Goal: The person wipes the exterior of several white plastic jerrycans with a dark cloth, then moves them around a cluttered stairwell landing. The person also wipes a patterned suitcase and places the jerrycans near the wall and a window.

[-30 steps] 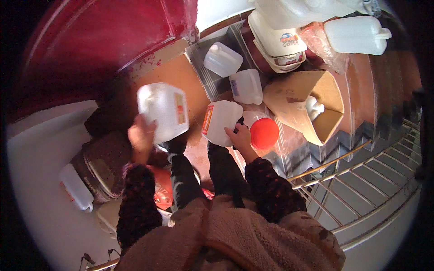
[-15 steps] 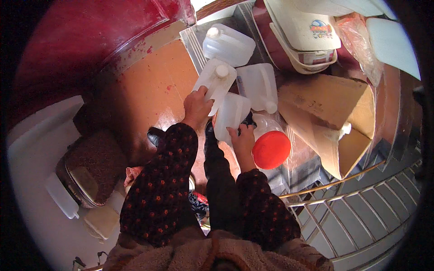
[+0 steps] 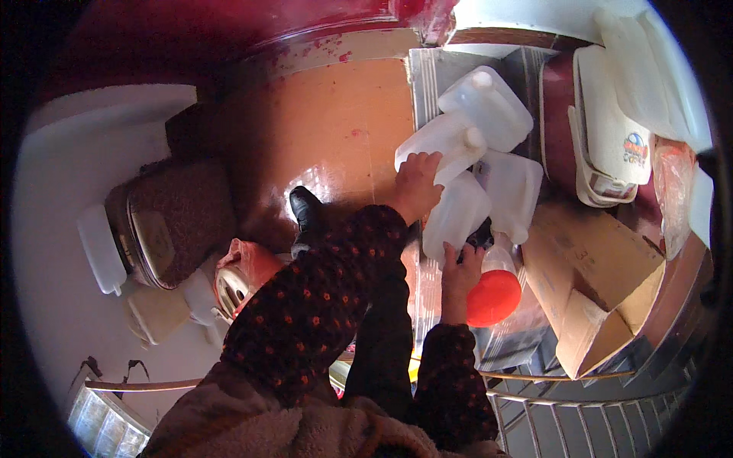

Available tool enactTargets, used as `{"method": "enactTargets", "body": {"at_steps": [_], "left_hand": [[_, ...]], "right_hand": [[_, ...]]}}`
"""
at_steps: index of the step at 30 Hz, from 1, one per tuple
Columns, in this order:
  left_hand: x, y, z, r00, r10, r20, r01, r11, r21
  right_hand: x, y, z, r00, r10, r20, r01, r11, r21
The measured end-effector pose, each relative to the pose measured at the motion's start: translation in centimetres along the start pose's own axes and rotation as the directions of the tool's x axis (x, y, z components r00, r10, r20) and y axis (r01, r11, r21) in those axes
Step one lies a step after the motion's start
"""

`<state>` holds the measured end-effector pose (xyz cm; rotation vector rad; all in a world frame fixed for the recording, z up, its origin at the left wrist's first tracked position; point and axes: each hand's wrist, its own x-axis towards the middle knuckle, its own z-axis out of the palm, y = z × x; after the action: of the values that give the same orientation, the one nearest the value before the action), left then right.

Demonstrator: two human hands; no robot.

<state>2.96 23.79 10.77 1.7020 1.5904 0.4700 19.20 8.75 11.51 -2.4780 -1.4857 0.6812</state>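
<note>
My left hand point(image 3: 416, 185) is closed over the near edge of a translucent white plastic jug point(image 3: 427, 145). A second jug point(image 3: 485, 107) lies just beyond it, cap showing. My right hand point(image 3: 460, 278) has its fingers apart at the near end of another jug point(image 3: 456, 214), with the fingertips at its edge. A fourth jug point(image 3: 510, 191) lies to the right of that one. Just right of my right hand is a red round lid point(image 3: 495, 301) on a clear container.
At right are an open cardboard box point(image 3: 576, 256), stacked white bins point(image 3: 611, 122) and a plastic bag point(image 3: 672, 191). A metal railing point(image 3: 580, 412) curves along the near right. At left sit a dark bag point(image 3: 179, 214) and containers point(image 3: 153, 305). A red door point(image 3: 305, 23) borders the floor point(image 3: 321, 114).
The jug in my left hand has moved rightward onto the group of jugs. The jug at my right hand has turned and sits among them, my right fingers now looser. The view has shifted.
</note>
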Motion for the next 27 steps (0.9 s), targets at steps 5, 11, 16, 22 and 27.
{"method": "enactTargets", "body": {"at_steps": [5,11,16,22,27], "left_hand": [[-1.5,-0.6,-2.7,0.999,-0.011,-0.054,0.012,1.000,0.025],[-6.0,-4.2,-9.8,0.983,-0.169,-0.066,0.169,0.986,-0.012],[-13.0,-10.8,-16.0,0.918,-0.333,-0.218,0.329,0.943,-0.053],[-26.6,-17.0,-25.3,0.564,-0.764,-0.314,0.495,0.616,-0.612],[-37.0,-19.0,-39.4,0.256,-0.700,-0.667,0.305,0.713,-0.631]], "right_hand": [[1.5,0.5,-0.1,0.992,-0.087,-0.096,0.091,0.995,0.037],[2.5,2.4,-2.2,0.975,0.213,-0.066,-0.180,0.926,0.332],[1.6,3.9,-5.9,0.986,0.043,-0.164,-0.022,0.992,0.124],[1.7,0.0,-13.6,0.965,-0.036,-0.259,0.161,0.864,0.477],[1.8,-13.0,-15.4,0.978,-0.200,0.066,0.133,0.830,0.542]]}}
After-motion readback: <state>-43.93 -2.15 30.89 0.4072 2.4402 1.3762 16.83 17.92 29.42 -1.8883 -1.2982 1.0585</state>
